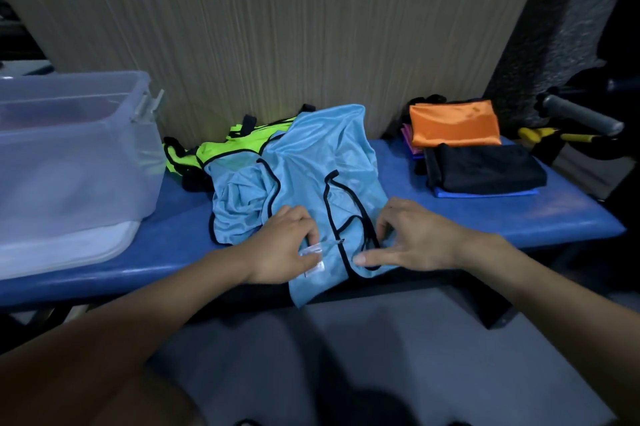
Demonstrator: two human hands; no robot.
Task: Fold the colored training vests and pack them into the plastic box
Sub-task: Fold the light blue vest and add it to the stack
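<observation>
Blue padding covers the long bench (485,217) that runs across the view, set against a pale ribbed wall (277,27), with grey floor below.

At the bench's near edge, the left hand (280,249) lies on a light blue vest (311,166), its fingers curled and pinching a small white tag (313,254) attached to the cloth. The right hand (415,238) sits just beside it on the same vest, fingers bent down onto the black-trimmed armhole and the thumb stretched out flat along the trim; it presses and gathers the fabric between fingertips and thumb. The vest is spread out, not yet folded, its lower corner hanging over the front edge of the bench and its top leaning up against the wall.

Behind and to the left of the blue vest, partly under it, lies a crumpled neon green vest (221,148) with black trim, touching the wall.

Farther left stands the clear plastic box (69,155), open at the top, resting on its whitish lid (69,249). What lies inside is too cloudy to tell.

To the right, well apart from the hands, folded vests sit in two small stacks: an orange one (453,124) on top of purple ones near the wall, and a black one (485,167) over a blue one nearer the front. Beyond the bench end, a grey handlebar grip (581,114) and a yellow-handled tool (540,134) show.
</observation>
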